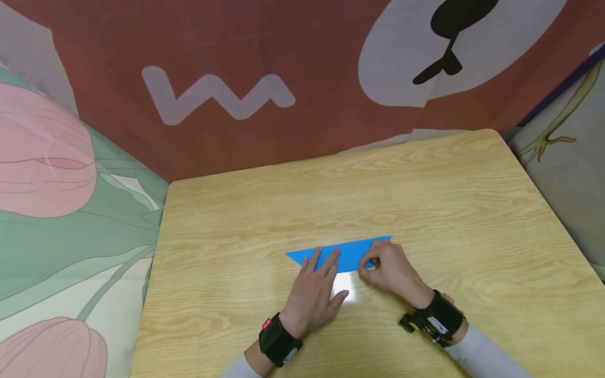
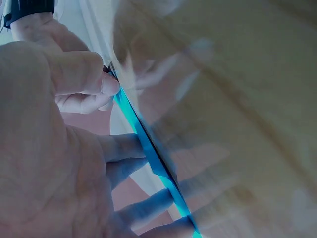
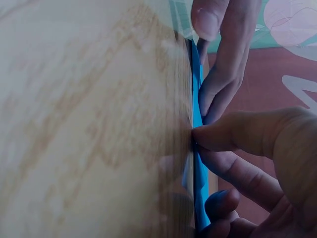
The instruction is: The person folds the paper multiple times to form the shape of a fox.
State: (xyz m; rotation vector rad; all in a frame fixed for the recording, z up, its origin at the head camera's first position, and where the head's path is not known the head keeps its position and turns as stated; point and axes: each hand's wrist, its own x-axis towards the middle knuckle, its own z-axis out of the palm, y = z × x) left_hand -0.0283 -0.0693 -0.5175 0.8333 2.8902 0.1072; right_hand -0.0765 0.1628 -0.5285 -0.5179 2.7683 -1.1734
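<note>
A folded strip of blue paper (image 1: pixel 352 255) with pointed ends lies flat on the wooden table. My left hand (image 1: pixel 312 296) rests on its left part, fingers spread out straight and thumb held away from the paper. At the near edge, toward the right end, my right hand (image 1: pixel 392 268) pinches the paper between thumb and index finger. The right wrist view shows that thumb (image 3: pixel 237 131) against the edge of the blue paper (image 3: pixel 197 99). From the left wrist view the paper (image 2: pixel 130 111) appears edge-on, partly behind the left hand (image 2: pixel 54 158).
The light wooden table (image 1: pixel 227 220) reflects the hands and a bright spot of light. Behind it hangs a brown printed cloth (image 1: pixel 236 142), and a flowered cloth (image 1: pixel 123 210) borders the left side. Black bands (image 1: pixel 280 340) with cameras sit on both wrists.
</note>
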